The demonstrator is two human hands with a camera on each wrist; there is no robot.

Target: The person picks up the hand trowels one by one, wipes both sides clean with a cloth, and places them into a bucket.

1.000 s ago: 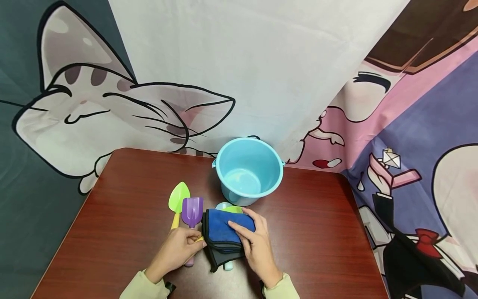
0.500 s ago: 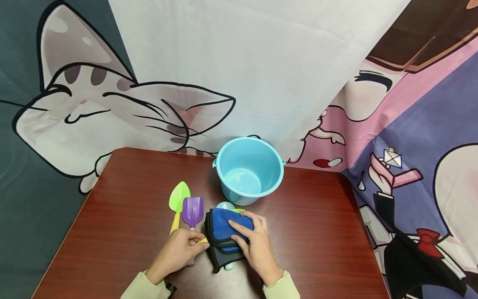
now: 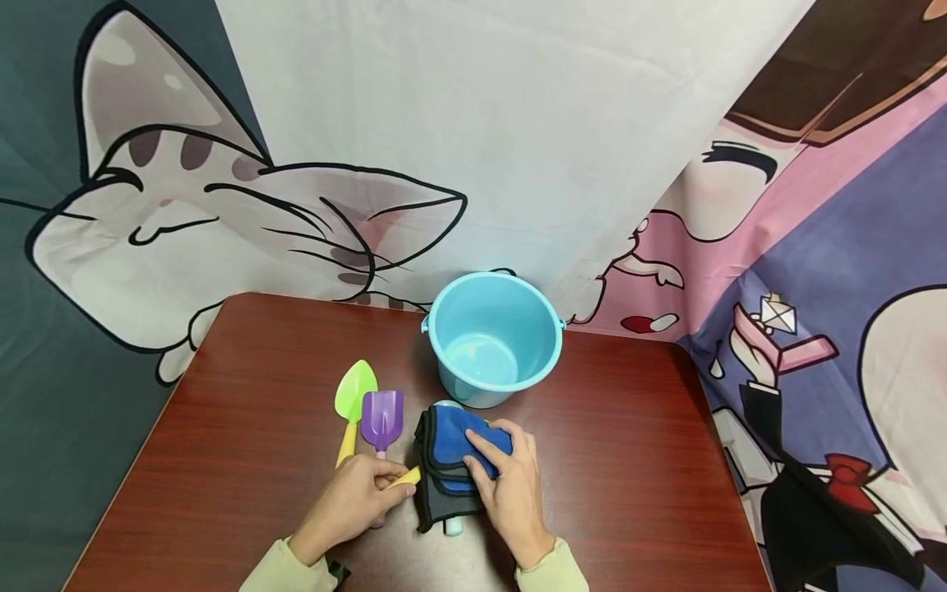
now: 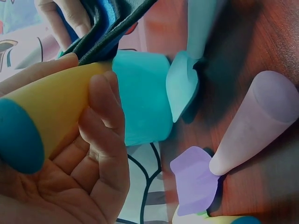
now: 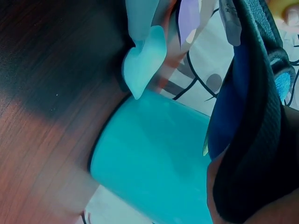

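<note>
My left hand [image 3: 348,497] grips the yellow handle [image 4: 60,93] of a toy sand tool, whose blue butt end shows in the left wrist view. A folded blue cloth with black edging [image 3: 451,444] wraps the tool's head, and my right hand [image 3: 510,497] holds that cloth from the right. Only a thin green edge of the head [image 5: 206,143] peeks out, so its shape is hidden. Below the cloth lies a light blue toy shovel [image 4: 182,84] on the table, mostly covered in the head view. A purple toy shovel [image 3: 382,418] lies close beside my left hand.
Behind the hands stands a light blue bucket [image 3: 494,329], its inside bare. A green toy trowel with a yellow handle [image 3: 356,390] lies left of the purple shovel. The brown table [image 3: 629,460] ends at a printed cloth backdrop [image 3: 518,123].
My right hand and the cloth have shifted slightly right along the tool. More of the yellow handle shows past my left fingers, and less of the green head is visible.
</note>
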